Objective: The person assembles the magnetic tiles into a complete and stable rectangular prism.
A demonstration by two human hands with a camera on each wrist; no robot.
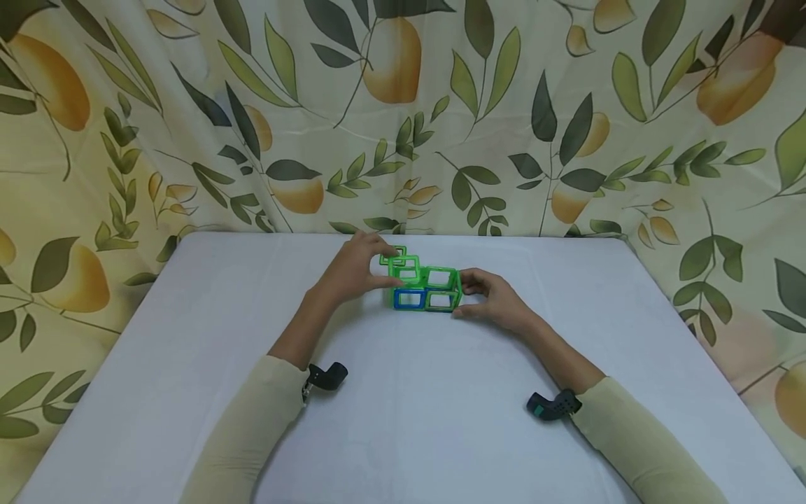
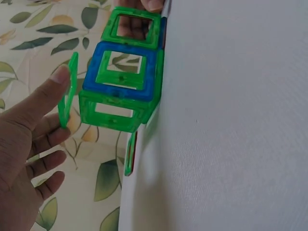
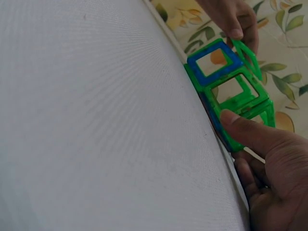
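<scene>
A box-like structure of green and blue square magnetic tiles [image 1: 410, 290] stands near the far edge of the table. My left hand [image 1: 354, 271] pinches a green square tile [image 2: 73, 84] between thumb and fingers, tilted upright beside the structure's top. In the left wrist view, the held tile looks slightly apart from the blue-framed face. My right hand [image 1: 502, 302] grips the structure's right end, thumb on the near side and fingers behind. Low on the structure's left, another green tile [image 2: 129, 156] lies at the table surface.
A white-covered table [image 1: 403, 406] spreads in front of the structure. Behind it hangs a cloth [image 1: 378, 161] printed with leaves and fruit. Black camera bands [image 1: 327, 376] sit on both wrists, below long pale sleeves.
</scene>
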